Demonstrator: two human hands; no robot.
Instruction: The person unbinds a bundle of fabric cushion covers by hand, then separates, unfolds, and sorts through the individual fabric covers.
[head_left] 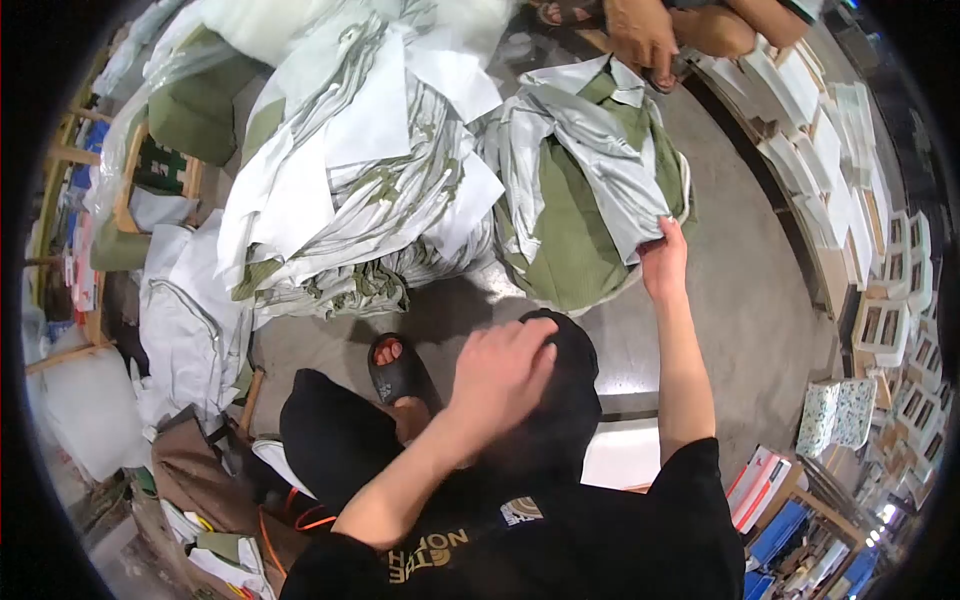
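My right hand (664, 256) reaches forward, its fingers closed on the edge of a green fabric cover (580, 215) with a silvery white lining. The cover lies spread on the floor, its lining partly folded over the green side. My left hand (500, 372) hovers over my knee, somewhat blurred, its fingers apart with nothing visible in them. Left of the cover rises a large heap of similar green and white fabric pieces (400, 215). Another person's hand (640, 42) hangs just beyond the cover's far edge.
White moulded parts (885, 325) line the right side beside a wooden edge. A speckled foam block (836, 416) stands at lower right. More white fabric (185, 320) and a brown bag (195, 470) lie at left. The grey concrete floor (745, 260) shows between.
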